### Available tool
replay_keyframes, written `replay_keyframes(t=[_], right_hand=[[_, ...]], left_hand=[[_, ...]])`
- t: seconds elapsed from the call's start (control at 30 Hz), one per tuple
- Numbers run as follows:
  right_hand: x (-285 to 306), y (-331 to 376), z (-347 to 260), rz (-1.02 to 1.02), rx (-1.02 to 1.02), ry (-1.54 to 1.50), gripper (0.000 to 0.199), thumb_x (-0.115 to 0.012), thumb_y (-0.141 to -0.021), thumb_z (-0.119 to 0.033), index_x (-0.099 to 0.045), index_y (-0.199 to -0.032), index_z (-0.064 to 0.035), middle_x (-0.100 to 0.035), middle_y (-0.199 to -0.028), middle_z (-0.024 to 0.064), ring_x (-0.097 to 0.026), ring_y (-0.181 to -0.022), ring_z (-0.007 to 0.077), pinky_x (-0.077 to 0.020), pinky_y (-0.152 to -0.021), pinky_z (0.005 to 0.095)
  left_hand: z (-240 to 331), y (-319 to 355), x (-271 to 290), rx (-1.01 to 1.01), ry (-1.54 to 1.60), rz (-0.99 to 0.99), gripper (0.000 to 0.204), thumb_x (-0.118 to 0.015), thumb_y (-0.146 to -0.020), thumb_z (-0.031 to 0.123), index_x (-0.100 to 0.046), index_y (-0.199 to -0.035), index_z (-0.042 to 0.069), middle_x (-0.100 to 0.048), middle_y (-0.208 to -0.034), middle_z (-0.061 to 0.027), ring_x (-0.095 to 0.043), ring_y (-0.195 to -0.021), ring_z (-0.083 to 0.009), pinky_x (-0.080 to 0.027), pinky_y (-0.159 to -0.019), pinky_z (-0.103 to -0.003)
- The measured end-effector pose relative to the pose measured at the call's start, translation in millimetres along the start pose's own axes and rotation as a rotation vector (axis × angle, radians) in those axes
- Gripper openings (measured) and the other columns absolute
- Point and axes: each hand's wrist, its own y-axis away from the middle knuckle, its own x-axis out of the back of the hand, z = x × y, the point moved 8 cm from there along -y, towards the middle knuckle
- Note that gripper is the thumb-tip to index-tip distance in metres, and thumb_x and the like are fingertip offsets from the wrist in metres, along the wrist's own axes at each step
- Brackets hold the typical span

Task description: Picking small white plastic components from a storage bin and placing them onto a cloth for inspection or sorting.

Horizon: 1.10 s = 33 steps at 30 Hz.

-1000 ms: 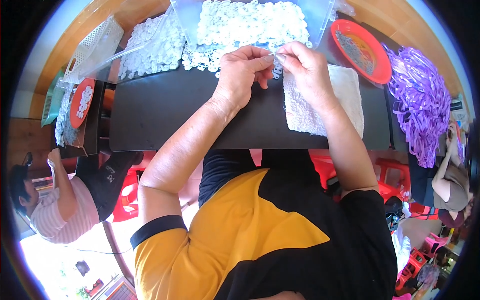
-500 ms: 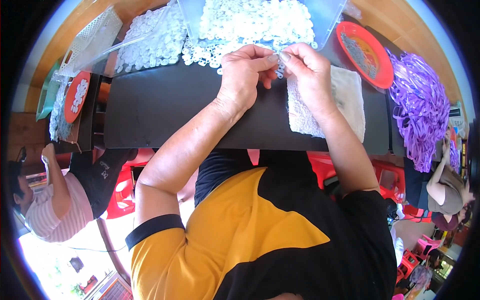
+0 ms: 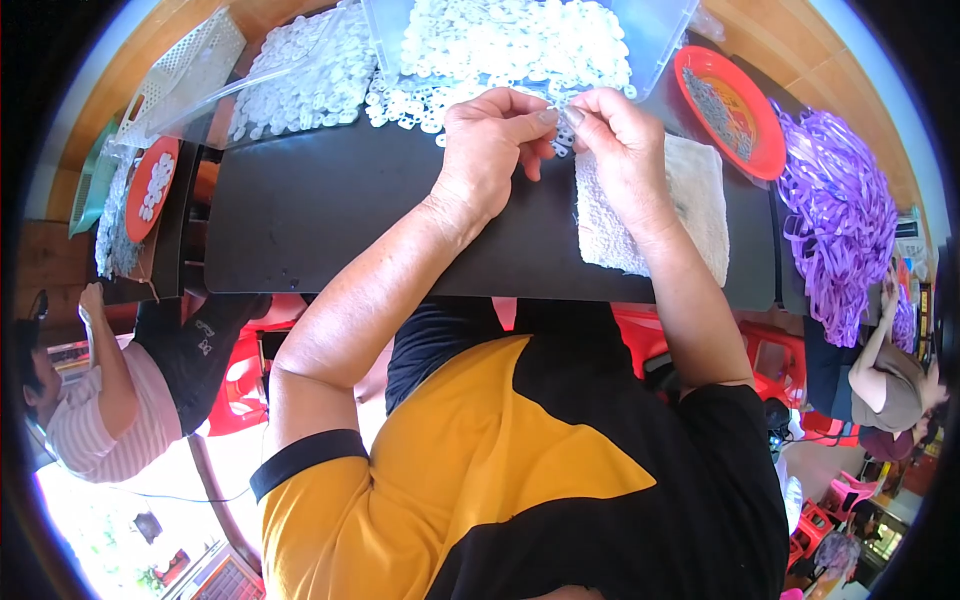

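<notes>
My left hand (image 3: 485, 145) and my right hand (image 3: 622, 140) face each other over the far side of the dark table, a small gap between their fingertips. Thumb and forefinger are pinched together on each hand. What they hold is too small to make out. Right behind them lies a spread of small white plastic pieces with holes (image 3: 405, 105), spilling from a clear plastic bin (image 3: 383, 40) full of the same pieces. Under my right wrist is a folded white towel (image 3: 700, 200).
More whitish pieces (image 3: 305, 85) are heaped at far left, near a white basket (image 3: 185, 75). At right stand a red dish (image 3: 765, 125) of small grey metal parts and a pile of purple straps (image 3: 835, 215). People sit at left (image 3: 115, 410) and right (image 3: 890, 385).
My hands stay almost in place; the fingertips of my right hand have drawn slightly away from the left, widening the small gap between them.
</notes>
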Motion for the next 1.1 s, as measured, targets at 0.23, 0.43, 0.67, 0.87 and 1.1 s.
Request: replay_keyframes(t=[0.23, 0.43, 0.67, 0.87, 1.1], right_hand=[[-9, 3, 7, -0.045, -0.04, -0.089, 0.004, -0.062, -0.085, -0.002, -0.062, -0.087, 0.001, -0.061, -0.066, 0.0049, -0.055, -0.057, 0.0102, -0.0442, -0.053, 0.0254], [-8, 2, 13, -0.041, -0.122, -0.173, 0.004, -0.061, -0.086, -0.003, -0.062, -0.088, 0.0002, -0.06, -0.067, 0.0024, -0.055, -0.059, 0.0086, -0.0436, -0.053, 0.0238], [-4, 0, 8, -0.064, -0.05, -0.018, 0.006, -0.061, -0.086, -0.003, -0.061, -0.09, 0.0012, -0.063, -0.071, 0.0066, -0.058, -0.063, 0.0111, -0.0465, -0.058, 0.0262], [-3, 0, 5, -0.048, 0.031, 0.078, 0.006, -0.063, -0.086, -0.004, -0.061, -0.09, -0.0001, -0.064, -0.071, 0.0094, -0.06, -0.064, 0.0131, -0.0477, -0.06, 0.0272], [-15, 4, 5, -0.11, -0.081, -0.031, 0.007, -0.063, -0.087, -0.006, -0.061, -0.086, 0.0003, -0.059, -0.062, 0.0061, -0.054, -0.053, 0.0112, -0.042, -0.049, 0.0261]], left_hand=[[-3, 2, 0, -0.02, -0.008, 0.041, 0.009, -0.066, -0.087, 0.003, -0.063, -0.09, -0.005, -0.064, -0.075, -0.0102, -0.06, -0.058, -0.0145, -0.045, -0.046, -0.024], [-1, -1, 0, -0.033, 0.049, 0.001, 0.008, -0.066, -0.086, 0.002, -0.063, -0.09, -0.005, -0.064, -0.074, -0.0095, -0.06, -0.059, -0.0142, -0.044, -0.047, -0.024], [8, 0, 3, -0.092, -0.188, 0.033, 0.008, -0.067, -0.085, 0.005, -0.069, -0.09, -0.001, -0.066, -0.075, -0.0054, -0.059, -0.06, -0.0107, -0.045, -0.049, -0.022], [10, -1, 2, -0.105, -0.396, 0.019, 0.009, -0.065, -0.087, 0.007, -0.067, -0.091, -0.001, -0.064, -0.073, -0.0034, -0.057, -0.06, -0.008, -0.044, -0.049, -0.021], [4, 1, 3, -0.131, -0.411, 0.047, 0.007, -0.061, -0.09, 0.007, -0.063, -0.089, 0.0, -0.06, -0.071, -0.0018, -0.054, -0.058, -0.0072, -0.041, -0.046, -0.02]])
